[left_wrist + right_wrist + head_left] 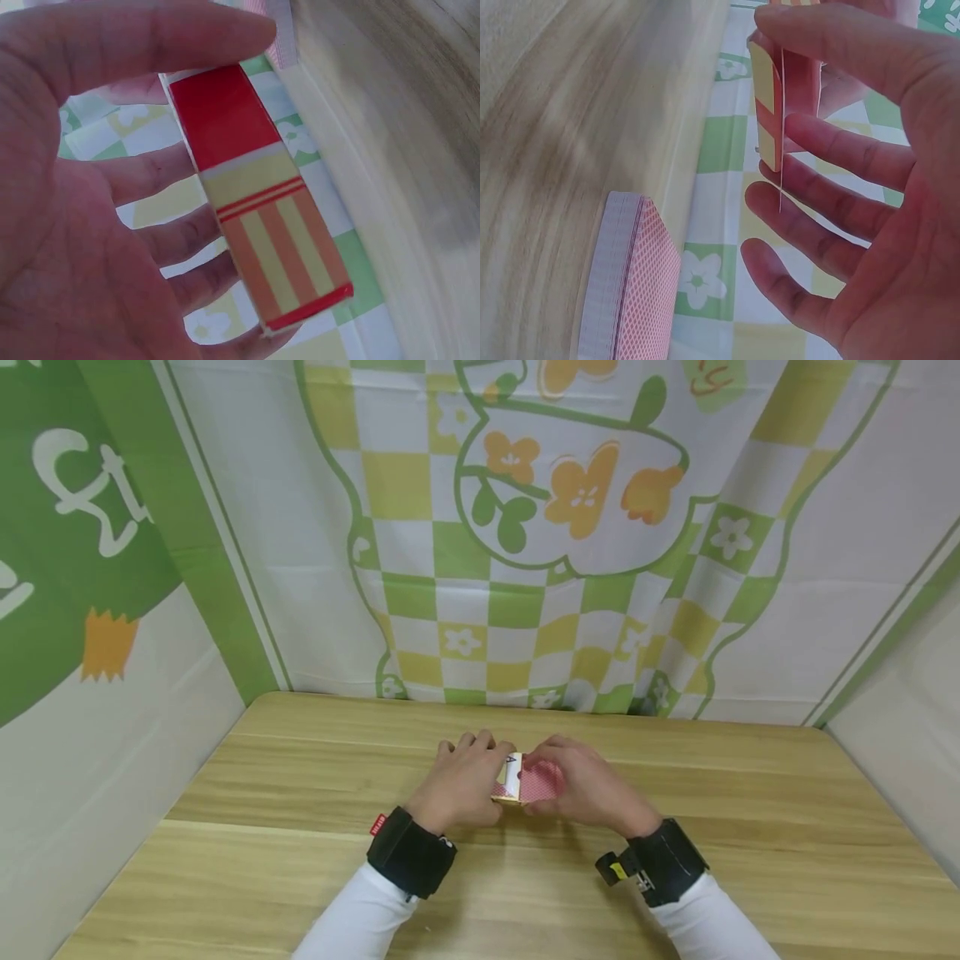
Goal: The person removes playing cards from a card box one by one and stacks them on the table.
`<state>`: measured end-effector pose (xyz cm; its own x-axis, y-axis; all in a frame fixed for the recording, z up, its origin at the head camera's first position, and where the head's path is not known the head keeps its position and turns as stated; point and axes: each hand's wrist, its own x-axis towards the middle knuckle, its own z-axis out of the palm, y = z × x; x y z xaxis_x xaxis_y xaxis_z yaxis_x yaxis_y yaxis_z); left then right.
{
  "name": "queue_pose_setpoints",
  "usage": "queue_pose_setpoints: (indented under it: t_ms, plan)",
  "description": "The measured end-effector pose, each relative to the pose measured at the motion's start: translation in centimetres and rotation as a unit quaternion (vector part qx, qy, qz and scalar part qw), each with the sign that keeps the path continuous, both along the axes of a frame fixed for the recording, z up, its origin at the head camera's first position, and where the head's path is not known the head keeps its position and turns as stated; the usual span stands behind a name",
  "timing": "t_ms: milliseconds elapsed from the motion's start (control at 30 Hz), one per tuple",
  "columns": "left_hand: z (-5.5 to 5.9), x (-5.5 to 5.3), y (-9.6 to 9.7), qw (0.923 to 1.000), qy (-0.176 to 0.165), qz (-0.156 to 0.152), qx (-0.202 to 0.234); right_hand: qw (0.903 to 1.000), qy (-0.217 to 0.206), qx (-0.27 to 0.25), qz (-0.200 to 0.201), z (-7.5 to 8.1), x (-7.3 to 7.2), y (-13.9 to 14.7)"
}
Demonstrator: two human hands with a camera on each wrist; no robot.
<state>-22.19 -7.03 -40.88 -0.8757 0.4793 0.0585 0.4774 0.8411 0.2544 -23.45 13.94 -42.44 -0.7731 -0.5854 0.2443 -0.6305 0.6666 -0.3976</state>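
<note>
A playing-card box [511, 781], marked with an "A", sits in the grip of my left hand [460, 779]. Its red and striped narrow side [259, 195] faces the left wrist camera, with the thumb over one end and fingers along the back. My right hand [592, 785] is at the box's right end, thumb and fingertips around a thin playing card [781, 187], seen edge-on against the box. A yellow-and-orange flap [765, 105] of the box shows beside it. How far the card reaches into the box is hidden.
A squared deck of red-patterned cards [649, 300] lies on the wooden table [300, 793] by my right hand. Behind the table hangs a green, yellow and white checked curtain [465, 560]. Another printed curtain [112, 610] borders the left side.
</note>
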Motion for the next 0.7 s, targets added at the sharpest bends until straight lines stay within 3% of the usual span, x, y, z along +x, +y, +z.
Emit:
queue_pose_setpoints:
  t_ms: [233,433,700]
  plan:
    - [0.1,0.07,0.15,0.9998,-0.003,0.017,0.013,0.9999,-0.017,-0.002,-0.002,0.04,0.08,-0.11]
    - [-0.12,0.12,0.28,0.999,0.024,0.035,0.015,0.9998,-0.015,0.011,-0.003,0.31,0.15,0.13]
    - [-0.42,0.09,0.44,0.9987,0.032,0.037,0.011,0.9993,-0.022,0.029,0.005,0.59,0.37,0.19]
